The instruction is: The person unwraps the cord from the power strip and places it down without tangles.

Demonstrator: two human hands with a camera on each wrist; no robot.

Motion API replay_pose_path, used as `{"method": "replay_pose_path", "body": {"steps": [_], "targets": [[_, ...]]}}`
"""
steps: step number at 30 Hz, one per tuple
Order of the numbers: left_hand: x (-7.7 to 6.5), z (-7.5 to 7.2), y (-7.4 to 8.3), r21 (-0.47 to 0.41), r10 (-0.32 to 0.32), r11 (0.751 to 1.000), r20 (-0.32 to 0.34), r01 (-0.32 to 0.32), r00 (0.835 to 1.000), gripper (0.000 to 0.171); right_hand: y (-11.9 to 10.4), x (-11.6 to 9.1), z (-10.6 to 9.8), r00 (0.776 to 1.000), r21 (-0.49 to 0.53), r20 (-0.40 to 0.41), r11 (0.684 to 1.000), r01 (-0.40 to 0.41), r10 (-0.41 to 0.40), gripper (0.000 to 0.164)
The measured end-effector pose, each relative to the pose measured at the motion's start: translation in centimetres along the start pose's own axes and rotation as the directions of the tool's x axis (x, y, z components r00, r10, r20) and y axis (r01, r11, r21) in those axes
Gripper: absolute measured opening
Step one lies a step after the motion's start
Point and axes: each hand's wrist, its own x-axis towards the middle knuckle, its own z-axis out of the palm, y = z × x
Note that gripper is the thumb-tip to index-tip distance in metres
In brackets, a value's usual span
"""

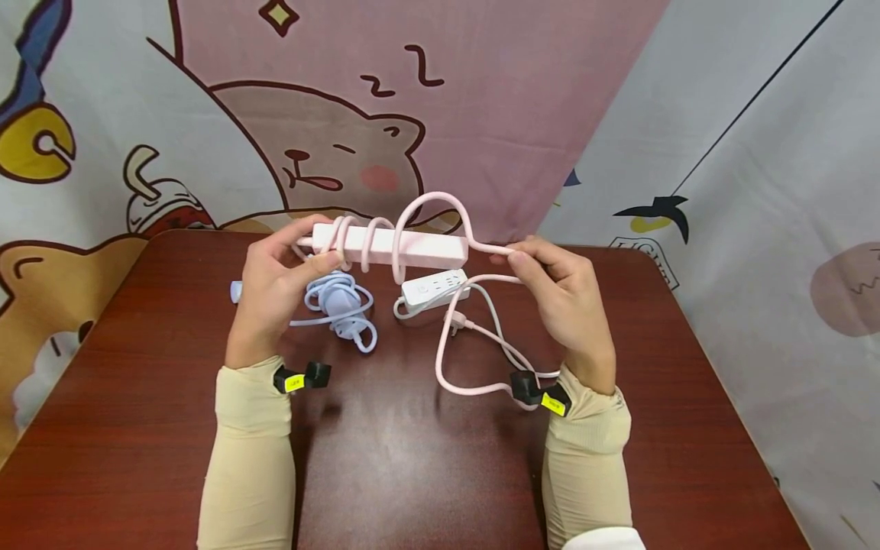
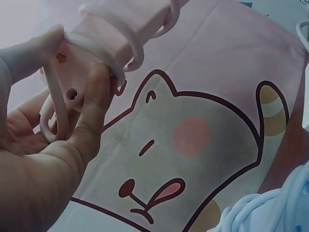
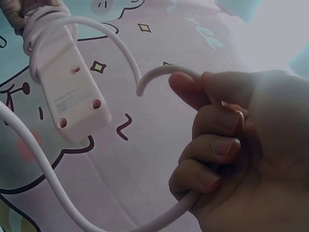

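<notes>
Above the table, my left hand (image 1: 273, 279) grips the left end of a pink power strip (image 1: 433, 249), thumb on one side and fingers on the other. Several loose turns of the strip's pink cord (image 1: 435, 197) wrap around its body, tighter near the left hand. My right hand (image 1: 565, 298) holds the cord to the right of the strip, its fingers curled round it in the right wrist view. From that hand the cord loops down toward the table, and its pink plug (image 1: 455, 321) lies there. Screw holes and a label show on the strip's underside (image 3: 72, 92).
Behind the strip, a white power strip (image 1: 433, 289) lies on the brown table (image 1: 412, 458) with its white cord trailing right. A light blue power strip (image 1: 338, 305), wrapped in its own cord, lies to the left. A patterned cloth (image 1: 522, 92) hangs behind the table.
</notes>
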Motion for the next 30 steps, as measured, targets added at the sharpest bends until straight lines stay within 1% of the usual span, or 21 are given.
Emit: {"method": "replay_pose_path", "body": {"steps": [2,5,7,12,14,15,18,23,26,28,30], "targets": [[0.0,0.0,0.0,0.021,0.004,1.000,-0.025,-0.004,1.000,0.033,-0.1,-0.1,0.0,1.000,0.017,0.002,1.000,0.006,-0.006,0.018],[0.1,-0.1,-0.1,0.010,0.007,1.000,-0.068,-0.007,0.998,0.032,-0.2,-0.1,0.0,1.000,0.040,-0.007,0.999,0.003,-0.003,0.019],[0.1,-0.1,-0.2,-0.042,0.008,0.999,-0.090,-0.012,0.996,0.031,-0.2,-0.2,-0.1,1.000,0.041,-0.015,0.999,0.004,-0.004,0.017],[0.2,0.0,-0.3,-0.145,0.010,0.989,-0.133,-0.030,0.991,0.031,-0.1,-0.3,-0.3,0.999,0.027,-0.052,1.000,-0.010,0.012,0.007],[0.3,0.0,-0.3,-0.161,0.007,0.986,-0.151,-0.032,0.988,0.031,-0.1,-0.3,-0.3,0.998,0.026,-0.063,0.999,-0.018,0.020,0.008],[0.3,0.0,-0.3,-0.172,0.005,0.985,-0.160,-0.033,0.987,0.031,-0.1,-0.2,-0.3,0.998,0.027,-0.063,0.999,-0.018,0.020,0.011],[0.3,0.0,-0.2,-0.177,-0.001,0.984,-0.182,-0.032,0.983,0.032,0.0,-0.2,-0.4,1.000,0.038,-0.024,0.999,-0.003,0.004,0.021],[0.4,0.0,-0.2,-0.189,-0.007,0.981,-0.196,-0.031,0.981,0.032,0.3,-0.2,-0.6,0.996,0.023,0.084,0.999,0.031,-0.033,0.030],[0.4,0.0,-0.2,-0.218,-0.001,0.975,-0.199,-0.043,0.980,0.031,0.6,-0.2,-0.7,0.989,-0.023,0.145,0.999,0.030,-0.026,0.035],[0.4,0.0,-0.3,-0.253,0.007,0.966,-0.200,-0.059,0.980,0.031,0.8,-0.1,-0.8,0.985,-0.070,0.172,0.997,0.018,-0.006,0.038],[0.4,0.0,-0.3,-0.301,0.016,0.951,-0.198,-0.077,0.980,0.031,0.9,0.0,-0.8,0.982,-0.124,0.189,0.992,-0.005,0.028,0.040]]}}
